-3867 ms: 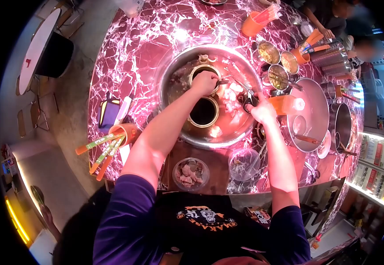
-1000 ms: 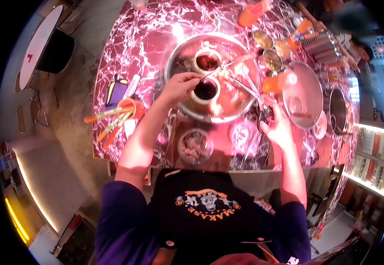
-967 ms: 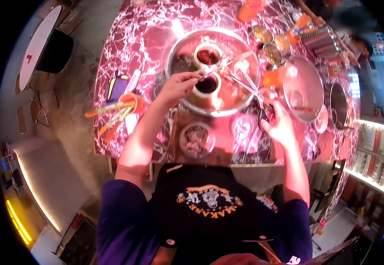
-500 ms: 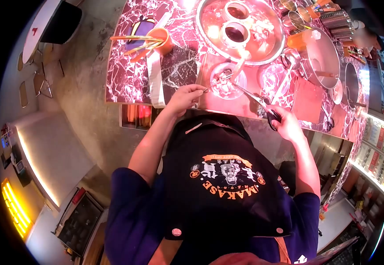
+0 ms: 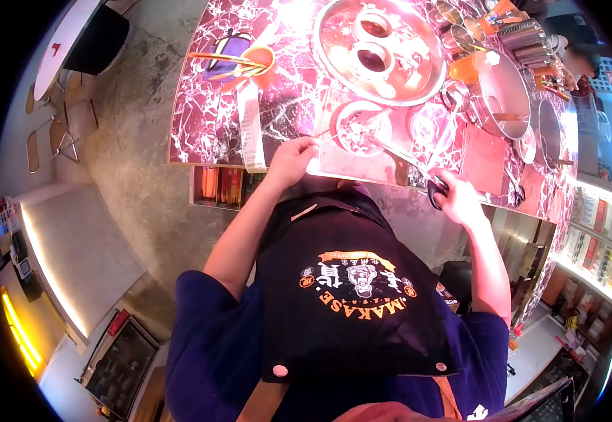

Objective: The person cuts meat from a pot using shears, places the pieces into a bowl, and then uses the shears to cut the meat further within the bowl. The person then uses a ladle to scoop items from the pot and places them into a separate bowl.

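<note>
My left hand (image 5: 293, 162) is closed, its fingertips pinching a thin skewer (image 5: 325, 132) at the left rim of a bowl (image 5: 389, 133). Whatever is on the skewer's far end is lost in the glare. Pale cut food pieces (image 5: 362, 132) lie in the bowl. From the right, my right hand (image 5: 460, 200) grips black-handled scissors (image 5: 411, 160), their blades pointing over the bowl's right side. A second, smaller round dish (image 5: 429, 126) stands just right of the bowl.
Behind the bowl is a large round pan (image 5: 429, 88) with two dark-filled pots. Left lie a cup of sticks (image 5: 267, 70) and a paper strip (image 5: 249, 130). A large metal pot (image 5: 513, 88), orange-filled container (image 5: 466, 67) and reddish board (image 5: 484, 160) are on the right.
My left hand and the skewer have drawn slightly left, away from the scissor tips. The scissors stay over the bowl. The view has shifted a little.
</note>
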Motion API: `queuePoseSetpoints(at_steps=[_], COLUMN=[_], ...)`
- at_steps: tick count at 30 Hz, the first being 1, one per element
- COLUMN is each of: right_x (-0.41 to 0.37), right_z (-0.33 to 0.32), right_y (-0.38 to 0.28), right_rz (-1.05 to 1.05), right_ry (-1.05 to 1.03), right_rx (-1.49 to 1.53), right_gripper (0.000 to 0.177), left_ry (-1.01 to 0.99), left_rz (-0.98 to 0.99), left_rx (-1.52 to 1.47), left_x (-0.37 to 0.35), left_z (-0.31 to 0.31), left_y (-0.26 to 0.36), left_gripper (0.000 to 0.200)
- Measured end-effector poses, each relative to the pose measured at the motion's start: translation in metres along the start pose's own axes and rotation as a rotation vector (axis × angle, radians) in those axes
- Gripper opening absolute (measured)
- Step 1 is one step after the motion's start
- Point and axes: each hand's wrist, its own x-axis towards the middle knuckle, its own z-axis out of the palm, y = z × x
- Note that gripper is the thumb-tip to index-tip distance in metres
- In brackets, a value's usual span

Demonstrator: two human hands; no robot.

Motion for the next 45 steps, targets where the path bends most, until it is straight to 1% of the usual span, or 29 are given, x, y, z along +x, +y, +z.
queuePoseSetpoints(at_steps=[1, 2, 3, 4, 5, 7, 9, 10, 13, 15, 17, 18, 19, 21, 23, 24, 26, 29, 32, 33, 35, 36, 37, 39, 40, 42, 43, 44, 45], right_x=[-0.006, -0.010, -0.013, -0.015, -0.016, -0.008, 0.001, 0.005, 0.021, 0.027, 0.028, 0.025, 0.025, 0.020, 0.029, 0.035, 0.050, 0.054, 0.039, 0.035, 0.026, 0.029, 0.036, 0.049, 0.058, 0.070, 0.074, 0.075, 0.077], right_z=[-0.006, -0.015, -0.020, -0.022, -0.025, -0.028, -0.028, -0.025, -0.019, -0.021, -0.028, -0.035, -0.041, -0.052, -0.050, -0.049, -0.038, -0.033, -0.049, -0.055, -0.070, -0.069, -0.061, -0.052, -0.049, -0.036, -0.032, -0.030, -0.028], right_y=[-0.004, -0.012, -0.017, -0.021, -0.025, -0.032, -0.035, -0.036, -0.029, -0.024, -0.019, -0.023, -0.029, -0.052, -0.061, -0.061, -0.048, -0.029, -0.019, -0.026, -0.047, -0.051, -0.044, -0.048, -0.051, -0.040, -0.037, -0.034, -0.029], right_rz=[0.041, 0.122, 0.130, 0.081, 0.032, 0.058, -0.025, -0.058, -0.103, -0.112, -0.113, -0.072, -0.048, -0.011, -0.015, -0.025, -0.061, -0.134, -0.079, -0.080, 0.000, 0.002, -0.066, -0.085, -0.052, -0.070, -0.091, -0.049, -0.054], right_ry=[0.040, 0.002, 0.001, 0.051, 0.102, 0.057, 0.047, 0.072, 0.031, 0.024, -0.005, -0.019, -0.057, -0.058, -0.092, -0.130, -0.128, -0.132, -0.131, -0.130, -0.114, -0.108, -0.075, -0.118, -0.171, -0.157, -0.146, -0.167, -0.168], right_rx=[-0.028, -0.082, -0.079, -0.168, -0.257, -0.244, -0.265, -0.268, -0.199, -0.218, -0.207, -0.144, -0.162, -0.241, -0.232, -0.219, -0.174, -0.087, -0.078, -0.081, -0.135, -0.182, -0.194, -0.131, -0.155, -0.111, -0.071, -0.048, -0.046], right_gripper=[0.049, 0.055, 0.055, 0.056, 0.057, 0.056, 0.056, 0.052, 0.048, 0.045, 0.042, 0.044, 0.045, 0.047, 0.048, 0.049, 0.047, 0.046, 0.046, 0.046, 0.049, 0.053, 0.051, 0.052, 0.051, 0.050, 0.050, 0.047, 0.047], left_ry=[0.045, 0.042, 0.071, 0.098, 0.088, 0.145, 0.136, 0.137, 0.128, 0.149, 0.180, 0.197, 0.213, 0.209, 0.214, 0.211, 0.152, 0.190, 0.197, 0.199, 0.195, 0.189, 0.172, 0.151, 0.133, 0.114, 0.098, 0.084, 0.087], left_rz=[0.079, 0.078, 0.108, 0.138, 0.139, 0.310, 0.318, 0.322, 0.367, 0.376, 0.379, 0.394, 0.412, 0.413, 0.473, 0.477, 0.405, 0.445, 0.429, 0.430, 0.448, 0.455, 0.456, 0.462, 0.470, 0.474, 0.433, 0.390, 0.387], left_rx=[0.155, 0.153, 0.225, 0.299, 0.302, 0.408, 0.412, 0.414, 0.469, 0.505, 0.545, 0.562, 0.579, 0.570, 0.608, 0.606, 0.608, 0.631, 0.649, 0.647, 0.704, 0.705, 0.732, 0.763, 0.782, 0.806, 0.804, 0.802, 0.806], left_x=[-0.003, -0.006, -0.010, -0.012, -0.012, -0.012, -0.012, -0.012, -0.015, -0.013, -0.013, -0.013, -0.014, -0.013, -0.009, -0.008, -0.010, -0.008, -0.011, -0.011, -0.011, -0.011, -0.012, -0.011, -0.011, -0.011, -0.010, -0.009, -0.010], left_z=[-0.002, -0.003, -0.003, -0.003, -0.003, -0.002, -0.002, -0.001, -0.003, -0.004, -0.005, -0.005, -0.006, -0.008, -0.005, -0.004, -0.004, -0.003, -0.004, -0.004, -0.004, -0.003, -0.002, 0.000, 0.001, 0.001, 0.000, -0.001, -0.003], left_y=[0.004, 0.008, 0.014, 0.016, 0.015, 0.013, 0.014, 0.016, 0.023, 0.021, 0.021, 0.022, 0.023, 0.022, 0.016, 0.017, 0.018, 0.012, 0.016, 0.017, 0.020, 0.025, 0.030, 0.042, 0.047, 0.052, 0.054, 0.056, 0.058], left_gripper=[0.021, 0.021, 0.021, 0.022, 0.022, 0.021, 0.021, 0.020, 0.019, 0.019, 0.018, 0.016, 0.015, 0.015, 0.015, 0.015, 0.013, 0.009, 0.006, 0.006, 0.007, 0.007, 0.007, 0.008, 0.010, 0.013, 0.015, 0.018, 0.018])
